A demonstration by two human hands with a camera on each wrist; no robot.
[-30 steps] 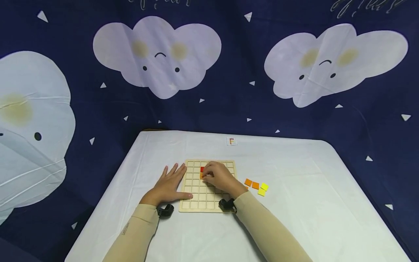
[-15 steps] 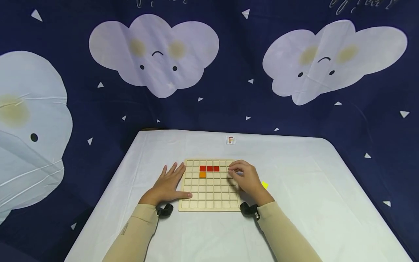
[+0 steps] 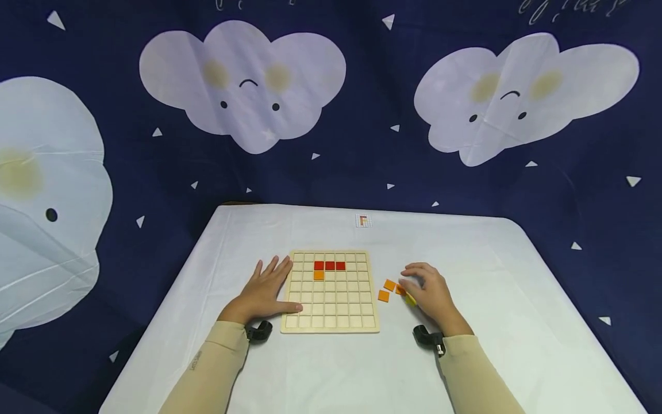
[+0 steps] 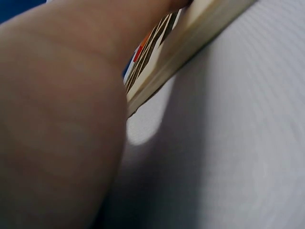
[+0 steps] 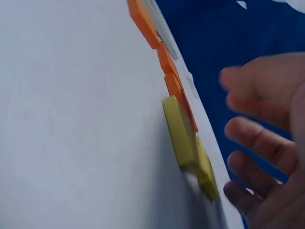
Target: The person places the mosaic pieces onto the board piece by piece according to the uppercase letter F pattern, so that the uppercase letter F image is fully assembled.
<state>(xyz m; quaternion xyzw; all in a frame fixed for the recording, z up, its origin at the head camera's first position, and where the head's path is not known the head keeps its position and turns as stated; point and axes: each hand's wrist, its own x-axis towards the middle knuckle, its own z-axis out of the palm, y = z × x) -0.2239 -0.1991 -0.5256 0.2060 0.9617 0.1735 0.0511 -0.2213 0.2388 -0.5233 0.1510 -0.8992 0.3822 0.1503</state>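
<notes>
Right grip [image 3: 430, 292], relaxed and empty beside orange tiles [image 3: 389, 285] at three o'clock from the board [image 3: 330, 297], seems at tile-picking, needing a fingertip pinch, with left grip [image 3: 261, 294] spread.

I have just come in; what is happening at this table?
A person's left hand rests at the left edge of a pale wooden grid board. The right hand hovers, holding nothing visible, by three loose orange square tiles and two yellow square tiles to the board's right. Three red square tiles form a row on the board, with one orange square tile on the near side of the leftmost. A small white card with a coloured pattern lies beyond the board.
</notes>
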